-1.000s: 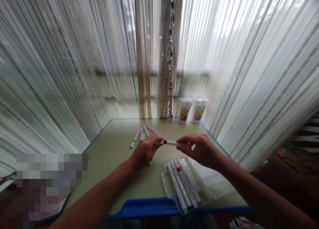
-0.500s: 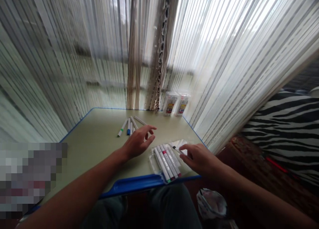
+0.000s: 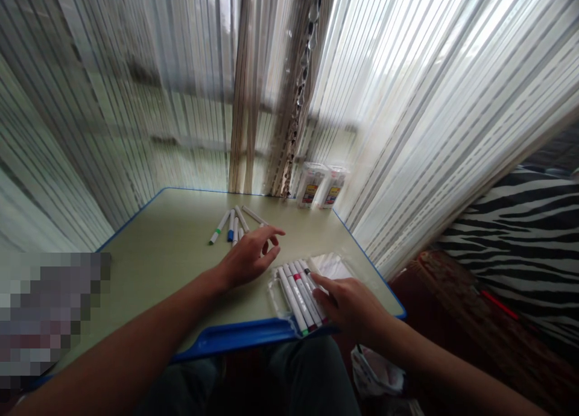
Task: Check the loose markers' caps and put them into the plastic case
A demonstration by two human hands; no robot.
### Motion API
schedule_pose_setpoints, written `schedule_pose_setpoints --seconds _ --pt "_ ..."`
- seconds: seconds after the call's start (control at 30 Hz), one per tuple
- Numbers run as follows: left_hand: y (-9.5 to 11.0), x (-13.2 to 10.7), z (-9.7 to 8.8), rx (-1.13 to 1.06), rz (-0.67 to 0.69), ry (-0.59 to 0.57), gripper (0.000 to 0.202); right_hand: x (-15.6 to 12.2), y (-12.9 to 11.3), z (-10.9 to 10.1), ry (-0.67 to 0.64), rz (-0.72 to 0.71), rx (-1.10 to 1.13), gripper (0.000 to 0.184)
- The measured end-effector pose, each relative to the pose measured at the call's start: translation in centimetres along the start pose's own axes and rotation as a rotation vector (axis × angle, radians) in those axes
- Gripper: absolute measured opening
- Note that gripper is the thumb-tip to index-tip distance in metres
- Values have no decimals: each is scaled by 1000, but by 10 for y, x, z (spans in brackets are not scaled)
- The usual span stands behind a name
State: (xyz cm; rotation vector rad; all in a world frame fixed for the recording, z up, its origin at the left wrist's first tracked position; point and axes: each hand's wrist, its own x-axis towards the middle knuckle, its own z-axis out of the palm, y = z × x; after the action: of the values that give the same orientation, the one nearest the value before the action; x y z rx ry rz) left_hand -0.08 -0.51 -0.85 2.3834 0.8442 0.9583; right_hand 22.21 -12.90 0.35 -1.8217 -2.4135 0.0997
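Pale table (image 3: 172,235), left hand (image 3: 251,254) loose and empty, right hand (image 3: 351,302) at the black-banded marker (image 3: 308,271), can't tell if pinching. Probably light, stiff, slick; grab mid-barrel.

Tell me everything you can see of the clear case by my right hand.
The clear case looks like thin, shiny plastic. It lies open on the table, angled by the near edge, with white markers side by side in it. Your right hand, at the black-banded marker, hides part of it.
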Motion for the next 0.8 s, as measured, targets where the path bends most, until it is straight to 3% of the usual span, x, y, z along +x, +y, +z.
schedule_pose_setpoints --seconds 0.17,0.4,0.67,0.8 --pt "-1 1 1 2 6 -1 31 -5 -3 1 -33 -24 -107 44" --pt "-1 2 2 27 37 -13 27 0 6 -23 -226 -110 -68 46" --pt "5 1 0 60 73 -52 26 13 24 -33 -269 -109 254 44" --pt "19 -4 -1 44 144 -162 43 29 35 -44 -224 -102 334 51"
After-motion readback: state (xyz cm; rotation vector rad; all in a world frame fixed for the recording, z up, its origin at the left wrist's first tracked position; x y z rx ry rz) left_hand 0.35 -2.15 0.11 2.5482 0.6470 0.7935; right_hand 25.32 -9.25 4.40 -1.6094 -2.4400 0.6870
